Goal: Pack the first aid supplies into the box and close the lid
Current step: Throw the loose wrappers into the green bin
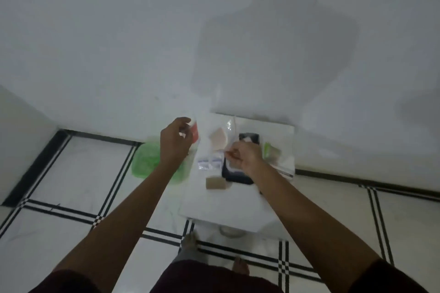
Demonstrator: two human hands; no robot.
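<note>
Both forearms reach mid-frame: right hand pinches a limp clear bag (light, slippery; best gripped at its edge), left hand loosely curled, seemingly empty.

The left hand hides part of the green lid (blurred); its fingers' grasp is unclear.

**Dim, soft and smeared**

The scene is dimly lit, with a grey-blue cast. Broad, soft-edged shadows fall across the wall, suggesting light from behind the person. Glare washes out the white table top, and a clear plastic bag shows small glints. The whole picture is blurred. Wide-angle distortion bends the floor tile lines towards the edges.
</note>
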